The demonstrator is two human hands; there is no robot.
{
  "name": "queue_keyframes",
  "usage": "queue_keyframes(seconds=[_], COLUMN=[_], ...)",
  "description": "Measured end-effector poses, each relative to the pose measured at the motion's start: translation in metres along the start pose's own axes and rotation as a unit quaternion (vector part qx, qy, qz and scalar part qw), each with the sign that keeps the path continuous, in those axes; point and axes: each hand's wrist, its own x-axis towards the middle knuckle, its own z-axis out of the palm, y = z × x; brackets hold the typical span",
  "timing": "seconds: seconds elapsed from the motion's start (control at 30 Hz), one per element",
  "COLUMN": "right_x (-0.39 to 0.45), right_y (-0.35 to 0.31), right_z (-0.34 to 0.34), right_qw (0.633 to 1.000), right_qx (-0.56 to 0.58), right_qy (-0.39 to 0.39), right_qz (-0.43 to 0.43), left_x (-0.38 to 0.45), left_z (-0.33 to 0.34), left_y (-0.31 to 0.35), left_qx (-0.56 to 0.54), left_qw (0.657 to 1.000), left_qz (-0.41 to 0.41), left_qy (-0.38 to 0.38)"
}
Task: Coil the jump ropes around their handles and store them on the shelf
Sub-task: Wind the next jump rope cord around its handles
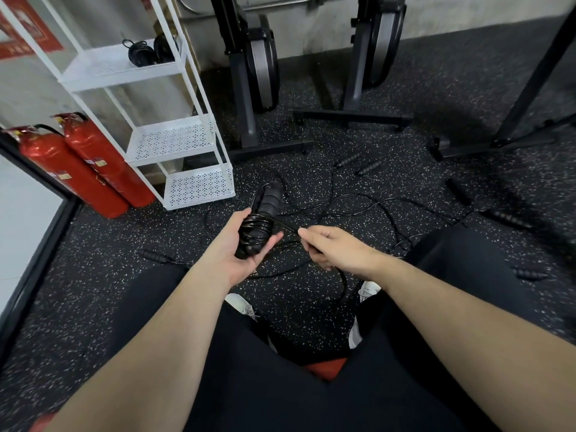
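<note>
Two coiled ropes (149,53) already sit on the shelf's (174,140) top tier; middle and bottom tiers hold nothing visible.

Third rope in progress, just right of the shelf's foot:
- Left hand (240,247) cradles the handle pair (260,221), fingers curled under it. Several turns of cord already wrapped round the lower half; upper half bare.
- Right hand (332,244) pinches the free cord (288,226) just beside the bundle, cord running taut from the wrap to the fingers. Grip is narrow, holding cord only.
- Slack trails from under the right hand down toward the person's shoes, so a fair length looks left to wind. Exact amount can't be told, cords overlap.

Left on the floor (93,275), right of the shelf and beyond the hands:
- Tangle of loose cord (352,207).
- Two handles (358,163) together far side of the tangle.
- More handles further right, one blurred.
- One handle (154,254) nearer, below the shelf and left of the left hand.
- Looks like two or three ropes still uncoiled; can't pair handles to cords.

Estimate: under halfway. Remaining: finish this wrap, shelve it, then untangle and repeat for the rest.
</note>
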Motion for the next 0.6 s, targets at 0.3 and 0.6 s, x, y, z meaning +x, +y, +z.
queue_keyframes(seconds=[0.3,0.6], right_x=[0.002,0.007], right_y=[0.005,0.013], right_z=[-0.008,-0.014], right_qw=[0.999,0.986], right_qx=[-0.028,-0.074], right_qy=[-0.002,0.116], right_qz=[0.045,0.095], left_x=[-0.005,-0.012], left_z=[-0.006,0.001], left_y=[0.001,-0.005], left_qx=[-0.038,0.121], left_qw=[0.999,0.986], left_qz=[-0.008,-0.069], left_qy=[-0.034,-0.089])
